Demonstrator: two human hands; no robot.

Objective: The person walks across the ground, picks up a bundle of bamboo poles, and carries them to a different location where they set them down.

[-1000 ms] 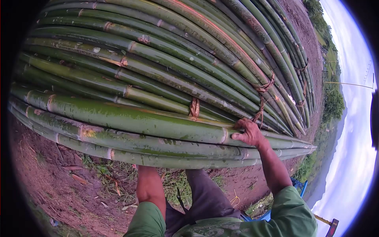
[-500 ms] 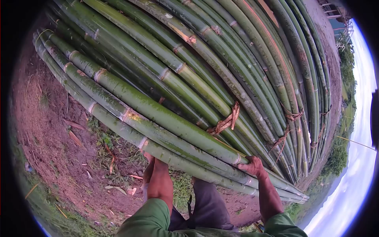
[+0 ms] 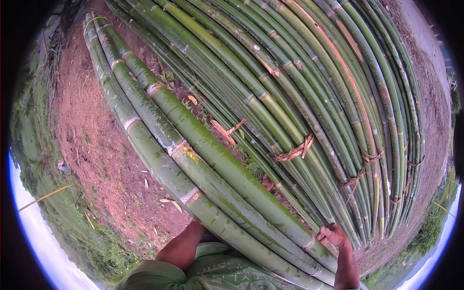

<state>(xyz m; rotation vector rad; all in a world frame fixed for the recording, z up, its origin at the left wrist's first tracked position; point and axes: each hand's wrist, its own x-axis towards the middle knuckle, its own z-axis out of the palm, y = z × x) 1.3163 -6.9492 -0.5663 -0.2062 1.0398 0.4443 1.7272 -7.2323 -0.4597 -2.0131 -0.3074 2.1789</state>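
Observation:
Three thick green bamboo poles [image 3: 193,166] lie side by side across my body, raised off the ground. A thin yellowish tie [image 3: 99,18] goes round their far end. My left hand [image 3: 195,228] is under the lowest pole and bears it from below; its fingers are hidden behind the bamboo. On the far side of the bundle, near its right end, my right hand [image 3: 333,235] is closed with its fingers curled against the upper pole. Pale rings mark the joints, and one has a yellow patch.
Many long bamboo poles [image 3: 285,104] lie in bundles beyond, bound with brown strips [image 3: 295,149]. Reddish bare soil [image 3: 96,145] with bits of husk stretches to the left. Grass [image 3: 53,212] and a thin yellow stick [image 3: 43,198] are farther off.
The three poles have risen toward me and away from the pile, showing ground and thinner poles between. Both hands have come up with them. My view has turned.

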